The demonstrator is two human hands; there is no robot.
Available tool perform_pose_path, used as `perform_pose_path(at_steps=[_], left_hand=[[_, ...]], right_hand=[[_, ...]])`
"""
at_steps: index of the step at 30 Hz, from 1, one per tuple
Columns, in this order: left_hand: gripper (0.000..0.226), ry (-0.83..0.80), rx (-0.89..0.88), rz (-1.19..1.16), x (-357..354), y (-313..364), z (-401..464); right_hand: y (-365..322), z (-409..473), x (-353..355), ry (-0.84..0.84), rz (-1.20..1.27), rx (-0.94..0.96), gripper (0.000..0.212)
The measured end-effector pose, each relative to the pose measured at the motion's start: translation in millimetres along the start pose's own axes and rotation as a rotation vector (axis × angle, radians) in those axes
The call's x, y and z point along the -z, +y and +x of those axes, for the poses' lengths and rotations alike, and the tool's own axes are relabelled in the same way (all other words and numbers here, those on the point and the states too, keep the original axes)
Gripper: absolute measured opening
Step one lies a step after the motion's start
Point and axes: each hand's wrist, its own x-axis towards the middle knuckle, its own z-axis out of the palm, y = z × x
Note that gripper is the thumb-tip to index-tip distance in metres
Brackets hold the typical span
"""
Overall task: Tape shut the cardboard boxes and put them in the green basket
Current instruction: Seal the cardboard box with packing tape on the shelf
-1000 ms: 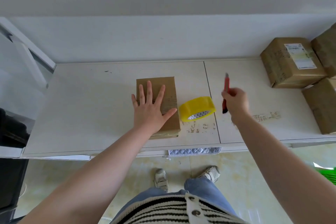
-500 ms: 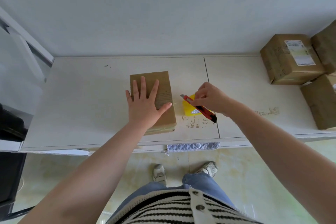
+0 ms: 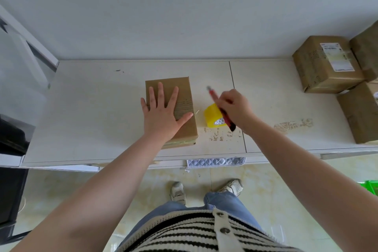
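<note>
On the desk lies the cardboard box — left hand flat on it, fingers spread; right hand grasps a red knife over the yellow tape roll.

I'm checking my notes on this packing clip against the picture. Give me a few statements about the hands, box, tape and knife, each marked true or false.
1. The left hand lies flat on the cardboard box. True.
2. The right hand holds a red utility knife. True.
3. The yellow tape roll sits on top of the box. False: it is on the table, right of the box.
4. The right hand is empty. False: it grips the knife.
5. More boxes stand at the table's right end. True.
</note>
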Motion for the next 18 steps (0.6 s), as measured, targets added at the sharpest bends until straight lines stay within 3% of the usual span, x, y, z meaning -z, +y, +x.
perform_pose_path(at_steps=[2, 3, 6, 10, 12, 14, 16, 18], left_hand=[[0.092, 0.004, -0.002, 0.011, -0.7, -0.5, 1.5], [0.092, 0.003, -0.001, 0.015, -1.0, -0.5, 2.1], [0.093, 0.000, 0.003, 0.019, -2.7, -0.4, 2.4], [0.094, -0.002, 0.013, 0.017, -3.5, 0.8, 3.5], [0.094, -0.007, 0.014, 0.023, -3.1, 1.2, 3.3], [0.093, -0.009, 0.008, 0.027, -3.3, 1.0, 3.5], [0.093, 0.002, 0.005, 0.008, -3.3, 0.6, 3.3], [0.093, 0.013, 0.002, 0.001, -3.3, 0.1, 2.1]], right_hand=[[14.9, 0.2, 14.7, 0.257, 0.543, -0.122, 0.026], [29.8, 2.4, 24.1, 0.364, 0.662, -0.192, 0.024], [80.5, 6.8, 36.6, 0.452, 0.442, -0.430, 0.020], [122.0, 6.2, 31.8, 0.339, -0.064, -0.646, 0.034], [101.2, 14.8, 30.7, 0.383, -0.231, -0.523, 0.037], [59.0, 28.4, 24.9, 0.290, -0.212, -0.133, 0.035], [13.8, 39.4, 12.5, -0.049, -0.360, 0.192, 0.035], [-15.6, 43.4, -2.7, -0.394, -0.588, 0.257, 0.039]])
